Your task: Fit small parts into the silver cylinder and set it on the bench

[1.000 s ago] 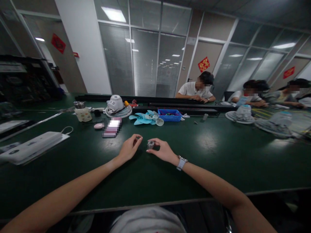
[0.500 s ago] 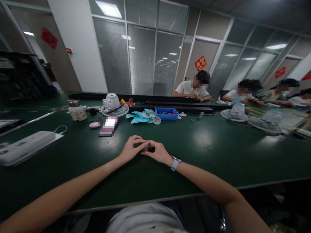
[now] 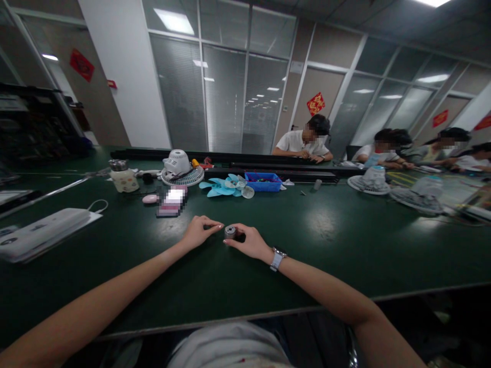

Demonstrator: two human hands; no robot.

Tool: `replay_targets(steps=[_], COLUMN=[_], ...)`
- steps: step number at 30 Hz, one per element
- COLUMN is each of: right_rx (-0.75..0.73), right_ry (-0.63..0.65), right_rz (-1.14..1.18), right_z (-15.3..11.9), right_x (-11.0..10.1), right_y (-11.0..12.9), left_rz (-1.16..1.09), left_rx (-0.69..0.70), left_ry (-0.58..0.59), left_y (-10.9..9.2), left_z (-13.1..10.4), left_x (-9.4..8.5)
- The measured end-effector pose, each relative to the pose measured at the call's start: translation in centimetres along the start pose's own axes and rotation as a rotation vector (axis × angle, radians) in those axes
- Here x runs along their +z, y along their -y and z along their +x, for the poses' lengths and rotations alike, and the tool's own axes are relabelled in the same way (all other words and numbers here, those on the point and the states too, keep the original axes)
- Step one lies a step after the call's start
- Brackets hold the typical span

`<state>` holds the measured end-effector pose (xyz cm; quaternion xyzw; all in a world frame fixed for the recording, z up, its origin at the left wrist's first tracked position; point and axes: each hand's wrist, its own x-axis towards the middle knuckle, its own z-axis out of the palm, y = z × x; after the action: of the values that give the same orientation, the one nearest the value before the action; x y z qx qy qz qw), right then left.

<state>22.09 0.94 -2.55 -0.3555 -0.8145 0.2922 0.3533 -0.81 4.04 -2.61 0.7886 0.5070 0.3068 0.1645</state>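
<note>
Right hand [image 3: 250, 241] pinching small grey cylindrical part [image 3: 230, 231] between thumb and fingertips, upright on green table [image 3: 345, 240], centre near. Left hand [image 3: 199, 231] just left of it, fingers curled narrow, tips pressed together on something too small to identify. Wristwatch [image 3: 276, 258] on right wrist. Farther back: light blue fan blade [image 3: 224, 186], blue tray [image 3: 263, 181], white fan housing [image 3: 177, 167]. White device [image 3: 42, 232] far left.

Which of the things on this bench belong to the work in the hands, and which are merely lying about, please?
In hand:
- small metal cylinder, gripped by right hand
- left hand, fingertips pinched beside it; contents too small to tell

Lying about:
- blue fan blade
- blue tray
- white fan housing
- white case
- jar
</note>
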Motion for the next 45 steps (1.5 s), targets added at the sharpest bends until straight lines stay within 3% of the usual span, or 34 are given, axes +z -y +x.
replay_targets(steps=[6,12,15,18,21,23,26,31,35,37,38,40,42,43,45], right_rx=[0.009,-0.018,0.016,0.152,0.416,0.639,0.861,0.967,0.903,0.701,0.591,0.183,-0.11,-0.192,-0.218], right_ry=[0.005,-0.064,-0.263,-0.545,-0.793,-0.92,-0.983,-0.916,-1.029,-1.072,-1.021,-0.682,-0.217,-0.042,0.108], right_rz=[-0.027,-0.03,-0.098,-0.248,-0.407,-0.514,-0.603,-0.585,-0.676,-0.819,-0.86,-0.825,-0.689,-0.628,-0.53], right_z=[-0.1,0.3,0.8,0.4,-1.8,-3.9,-6.7,-8.4,-6.6,-4.6,-3.5,-1.4,0.2,0.7,1.6], right_x=[-0.1,-0.6,-4.3,-10.8,-17.5,-20.9,-23.5,-24.4,-22.9,-19.9,-17.7,-12.1,-6.2,-3.7,-0.1], right_y=[0.2,-0.4,-2.8,-6.9,-11.1,-13.2,-15.1,-15.9,-13.1,-10.2,-8.6,-5.3,-2.6,-1.6,-0.4], left_rz=[0.144,0.104,0.027,-0.028,-0.074,-0.094,-0.107,-0.104,-0.125,-0.155,-0.17,-0.192,-0.201,-0.207,-0.222], left_rx=[0.002,-0.011,-0.059,-0.129,-0.173,-0.195,-0.21,-0.217,-0.236,-0.263,-0.279,-0.301,-0.314,-0.315,-0.311], left_ry=[0.05,0.023,-0.043,-0.138,-0.185,-0.191,-0.182,-0.164,-0.175,-0.21,-0.232,-0.278,-0.321,-0.335,-0.348], left_y=[1.1,0.1,-0.5,-0.4,-0.1,0.1,0.2,0.1,-0.1,-0.2,-0.2,-0.2,-0.2,-0.1,-0.1], left_z=[-0.2,-0.5,-0.4,-0.3,-0.2,-0.2,-0.2,-0.2,-0.2,-0.2,-0.2,-0.2,-0.1,-0.1,0.0], left_x=[1.1,0.8,0.6,0.7,1.0,1.0,1.0,0.9,0.9,0.9,0.9,1.0,1.1,1.2,1.3])
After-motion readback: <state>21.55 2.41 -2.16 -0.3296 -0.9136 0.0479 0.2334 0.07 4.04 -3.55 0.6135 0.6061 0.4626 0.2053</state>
